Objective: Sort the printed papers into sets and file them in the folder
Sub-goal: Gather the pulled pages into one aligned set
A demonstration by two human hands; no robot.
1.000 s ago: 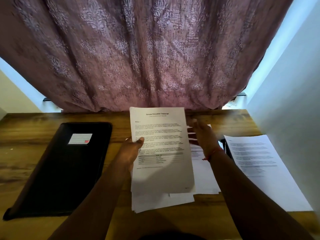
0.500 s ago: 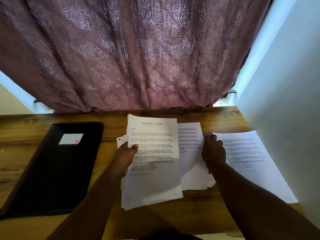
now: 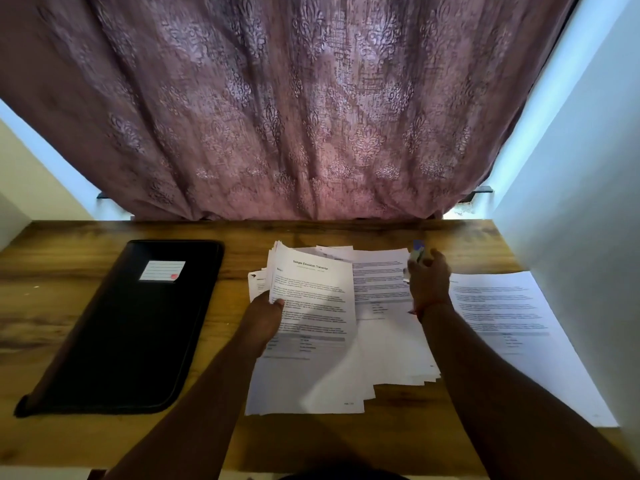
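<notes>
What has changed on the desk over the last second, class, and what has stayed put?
The right hand left the middle paper pile and picked up a small blurred object, apparently a stapler. The left hand lowered its sheaf towards the desk. The closed black folder and the right-hand sheet stayed put.

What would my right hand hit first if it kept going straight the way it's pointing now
Probably nothing at first: the right hand, gripping a small blurred object, points toward the far table edge. Bare wood lies ahead, then the curtain. Depth is unclear.
</notes>
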